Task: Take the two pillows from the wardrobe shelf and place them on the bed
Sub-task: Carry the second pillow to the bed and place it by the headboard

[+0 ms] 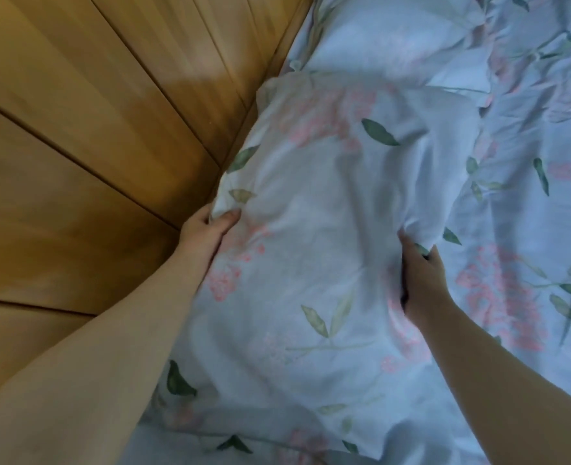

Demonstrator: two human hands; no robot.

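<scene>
A pillow (327,209) in a pale blue case with pink flowers and green leaves lies on the bed (529,203), close against the wooden panels on the left. My left hand (206,229) grips its left edge, thumb on top. At the pillow's right edge my right hand (420,280) pinches a bunch of the fabric. The bed cover has the same floral print, so the pillow's lower edge is hard to make out. Only one pillow is clearly visible; a puffy shape (394,38) at the top could be more bedding.
Slanted wooden panels (76,146) fill the left half of the view, right beside the bed. Crumpled floral bedding spreads to the right and upper right.
</scene>
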